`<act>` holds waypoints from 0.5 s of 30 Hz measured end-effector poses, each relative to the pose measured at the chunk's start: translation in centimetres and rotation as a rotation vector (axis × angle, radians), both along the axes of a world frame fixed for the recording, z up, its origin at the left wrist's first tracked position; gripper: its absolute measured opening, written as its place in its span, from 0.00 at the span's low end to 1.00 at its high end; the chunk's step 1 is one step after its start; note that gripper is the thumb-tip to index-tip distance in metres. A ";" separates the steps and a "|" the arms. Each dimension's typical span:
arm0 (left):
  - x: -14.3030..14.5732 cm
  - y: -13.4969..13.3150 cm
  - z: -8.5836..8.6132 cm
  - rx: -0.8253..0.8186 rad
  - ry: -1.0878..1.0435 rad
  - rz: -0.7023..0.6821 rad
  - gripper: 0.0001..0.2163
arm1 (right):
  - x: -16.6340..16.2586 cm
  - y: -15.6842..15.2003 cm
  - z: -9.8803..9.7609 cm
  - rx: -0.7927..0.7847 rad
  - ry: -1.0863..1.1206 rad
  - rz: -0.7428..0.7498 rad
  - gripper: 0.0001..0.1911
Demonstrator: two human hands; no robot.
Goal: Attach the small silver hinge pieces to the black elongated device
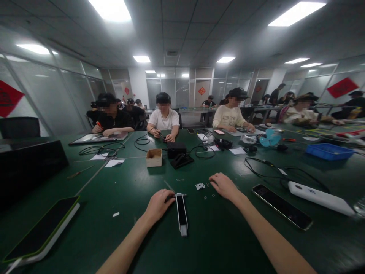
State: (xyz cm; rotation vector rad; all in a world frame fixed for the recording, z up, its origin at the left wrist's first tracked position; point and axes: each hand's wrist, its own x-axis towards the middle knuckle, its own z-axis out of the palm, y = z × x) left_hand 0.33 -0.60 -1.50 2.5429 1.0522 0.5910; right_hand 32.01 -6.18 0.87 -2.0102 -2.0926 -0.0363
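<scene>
On the green table, a slim device (181, 213) with a black face, white edges and a grey lower end lies lengthwise in front of me. My left hand (160, 203) is at its upper left end, fingers closed around that corner; a short metal pin crosses there. My right hand (225, 186) rests palm down further right, fingers stretched out, holding nothing. Just left of its fingertips are a small white bracket (200, 186) with holes and several tiny rings (205, 197). A thin clear strip (169, 185) lies beyond my left hand.
Phones lie at left (45, 224) and right (282, 205), the right one near a white power bank (319, 197). Further off are an open cardboard box (154, 159), a black stand (181, 161), cables, a blue tray (329, 151) and a blue fan (269, 137). Several people sit opposite.
</scene>
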 end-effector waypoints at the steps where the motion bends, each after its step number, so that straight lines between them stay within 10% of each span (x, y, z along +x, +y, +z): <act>1: 0.0 0.0 0.0 -0.001 0.001 0.002 0.09 | -0.4 0.1 -0.1 -0.010 -0.004 0.019 0.14; 15: 0.0 -0.4 0.4 -0.006 0.001 0.016 0.09 | -1.7 0.2 -0.1 -0.042 -0.029 0.011 0.12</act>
